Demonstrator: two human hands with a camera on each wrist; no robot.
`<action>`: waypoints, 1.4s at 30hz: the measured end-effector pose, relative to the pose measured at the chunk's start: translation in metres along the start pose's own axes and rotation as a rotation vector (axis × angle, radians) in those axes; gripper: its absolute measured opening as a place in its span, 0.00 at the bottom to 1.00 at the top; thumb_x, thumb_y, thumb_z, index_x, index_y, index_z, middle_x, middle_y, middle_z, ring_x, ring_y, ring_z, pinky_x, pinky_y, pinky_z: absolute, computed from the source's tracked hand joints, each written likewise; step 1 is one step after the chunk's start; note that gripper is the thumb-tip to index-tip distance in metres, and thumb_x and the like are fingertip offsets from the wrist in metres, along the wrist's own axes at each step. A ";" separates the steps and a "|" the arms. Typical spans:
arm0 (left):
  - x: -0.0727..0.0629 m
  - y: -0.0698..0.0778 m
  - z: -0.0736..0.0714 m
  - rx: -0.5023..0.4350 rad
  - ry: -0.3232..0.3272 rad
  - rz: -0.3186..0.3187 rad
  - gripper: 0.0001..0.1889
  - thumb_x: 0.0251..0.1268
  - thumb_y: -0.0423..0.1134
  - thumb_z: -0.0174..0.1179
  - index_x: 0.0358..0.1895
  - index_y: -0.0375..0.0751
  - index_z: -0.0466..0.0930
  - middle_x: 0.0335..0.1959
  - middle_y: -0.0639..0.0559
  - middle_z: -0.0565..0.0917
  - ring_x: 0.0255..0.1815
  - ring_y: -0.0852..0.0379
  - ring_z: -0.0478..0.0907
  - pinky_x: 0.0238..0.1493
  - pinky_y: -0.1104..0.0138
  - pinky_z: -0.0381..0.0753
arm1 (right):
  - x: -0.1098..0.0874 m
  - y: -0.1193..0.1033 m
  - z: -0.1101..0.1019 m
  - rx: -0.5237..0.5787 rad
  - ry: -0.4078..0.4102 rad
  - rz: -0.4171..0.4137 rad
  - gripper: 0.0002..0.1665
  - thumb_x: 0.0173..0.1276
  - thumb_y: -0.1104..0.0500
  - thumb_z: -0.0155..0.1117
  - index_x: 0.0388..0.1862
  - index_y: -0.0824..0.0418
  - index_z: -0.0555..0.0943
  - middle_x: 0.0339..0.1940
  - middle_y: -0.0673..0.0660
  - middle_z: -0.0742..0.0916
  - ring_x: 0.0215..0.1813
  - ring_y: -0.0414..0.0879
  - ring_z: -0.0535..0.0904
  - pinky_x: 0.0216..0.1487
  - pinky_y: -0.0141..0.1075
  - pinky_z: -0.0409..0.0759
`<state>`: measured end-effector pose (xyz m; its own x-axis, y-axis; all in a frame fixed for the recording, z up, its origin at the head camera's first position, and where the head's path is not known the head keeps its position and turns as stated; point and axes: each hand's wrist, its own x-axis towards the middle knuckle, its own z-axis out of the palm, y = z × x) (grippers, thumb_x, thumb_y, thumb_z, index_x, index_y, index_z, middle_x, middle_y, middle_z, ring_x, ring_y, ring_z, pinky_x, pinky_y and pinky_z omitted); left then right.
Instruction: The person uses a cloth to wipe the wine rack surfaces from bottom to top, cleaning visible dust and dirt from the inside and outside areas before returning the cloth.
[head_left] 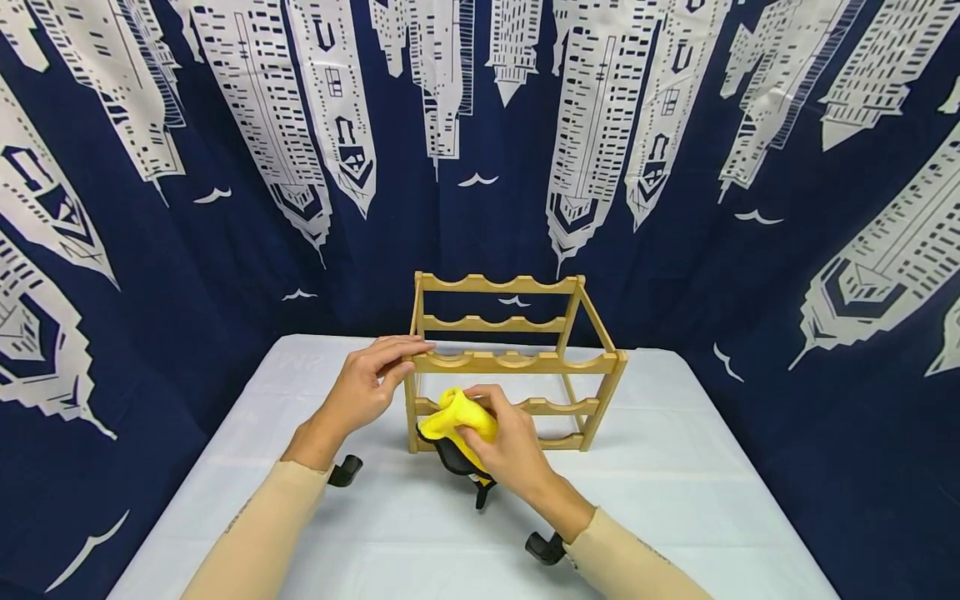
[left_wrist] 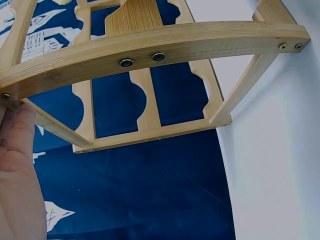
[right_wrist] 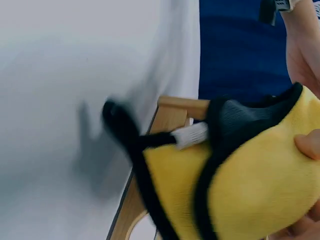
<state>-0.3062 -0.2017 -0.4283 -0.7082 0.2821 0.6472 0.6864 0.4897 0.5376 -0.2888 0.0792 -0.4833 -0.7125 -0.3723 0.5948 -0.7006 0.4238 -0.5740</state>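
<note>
A yellow cleaning cloth [head_left: 454, 414] with black edging and a dark grey side hangs bunched in my right hand [head_left: 510, 442], in front of the rack's lower left part. My right thumb and fingers pinch it. In the right wrist view, the cloth [right_wrist: 265, 185] shows a white tag [right_wrist: 190, 135] and a black loop [right_wrist: 120, 122]. My left hand [head_left: 367, 379] holds the front upper left corner of a light wooden bottle rack [head_left: 517, 363], fingers over the top and thumb in front. The left wrist view shows part of this hand [left_wrist: 20, 165] against the rack's corner.
The rack stands on a white-covered table [head_left: 675, 483]. Behind it hangs a dark blue curtain [head_left: 480, 225] printed with white buildings and birds. Black devices [head_left: 546, 548] are strapped at both wrists and stick out below the forearms.
</note>
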 end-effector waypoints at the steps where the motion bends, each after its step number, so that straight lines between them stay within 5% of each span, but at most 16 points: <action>1: 0.000 0.000 0.000 0.000 0.000 -0.002 0.19 0.89 0.29 0.64 0.73 0.47 0.91 0.74 0.42 0.90 0.79 0.39 0.86 0.69 0.84 0.82 | 0.001 -0.001 0.004 -0.002 -0.006 -0.007 0.32 0.72 0.66 0.88 0.70 0.58 0.82 0.55 0.59 0.97 0.53 0.48 0.96 0.56 0.42 0.97; 7: -0.001 0.003 -0.001 -0.006 -0.020 -0.026 0.19 0.89 0.30 0.64 0.73 0.47 0.91 0.75 0.41 0.89 0.80 0.38 0.85 0.68 0.84 0.82 | 0.008 -0.006 0.025 -0.034 -0.037 -0.073 0.27 0.70 0.62 0.90 0.64 0.58 0.87 0.54 0.56 0.98 0.52 0.48 0.96 0.55 0.42 0.98; 12: 0.000 0.004 -0.003 -0.010 -0.032 -0.033 0.19 0.89 0.30 0.64 0.73 0.48 0.91 0.75 0.40 0.89 0.81 0.39 0.85 0.71 0.81 0.83 | 0.014 -0.008 0.042 -0.181 -0.026 -0.107 0.20 0.73 0.57 0.89 0.59 0.57 0.91 0.53 0.55 0.99 0.44 0.46 0.96 0.46 0.37 0.97; 18: 0.002 0.004 -0.005 -0.036 -0.044 -0.039 0.15 0.90 0.31 0.65 0.68 0.47 0.93 0.73 0.44 0.91 0.79 0.39 0.86 0.75 0.54 0.91 | 0.015 -0.008 0.048 -0.371 0.046 -0.089 0.16 0.67 0.56 0.93 0.48 0.54 0.93 0.41 0.50 0.99 0.28 0.39 0.85 0.28 0.28 0.81; 21: 0.003 0.006 -0.005 -0.056 -0.047 -0.053 0.15 0.89 0.31 0.65 0.67 0.47 0.93 0.73 0.44 0.91 0.79 0.39 0.86 0.75 0.48 0.90 | 0.012 -0.004 0.044 -0.416 0.078 -0.076 0.18 0.63 0.55 0.95 0.45 0.53 0.92 0.41 0.50 1.00 0.28 0.41 0.89 0.25 0.31 0.81; 30: 0.003 0.008 -0.006 -0.050 -0.045 -0.076 0.14 0.89 0.33 0.66 0.66 0.50 0.94 0.73 0.46 0.91 0.79 0.40 0.86 0.75 0.49 0.90 | -0.006 0.014 0.013 -0.441 0.139 0.034 0.20 0.59 0.57 0.97 0.41 0.54 0.90 0.36 0.53 0.99 0.25 0.45 0.89 0.25 0.32 0.81; 42: 0.003 0.006 -0.004 -0.058 -0.039 -0.073 0.14 0.89 0.32 0.67 0.65 0.48 0.94 0.73 0.44 0.90 0.79 0.40 0.86 0.74 0.50 0.90 | -0.026 0.036 -0.039 -0.402 0.203 0.187 0.17 0.60 0.64 0.92 0.42 0.63 0.90 0.35 0.61 0.98 0.33 0.52 0.95 0.32 0.43 0.94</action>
<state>-0.3037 -0.2014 -0.4207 -0.7617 0.2796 0.5844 0.6404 0.4616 0.6138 -0.2942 0.1364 -0.4980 -0.7751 -0.1074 0.6226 -0.4620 0.7685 -0.4426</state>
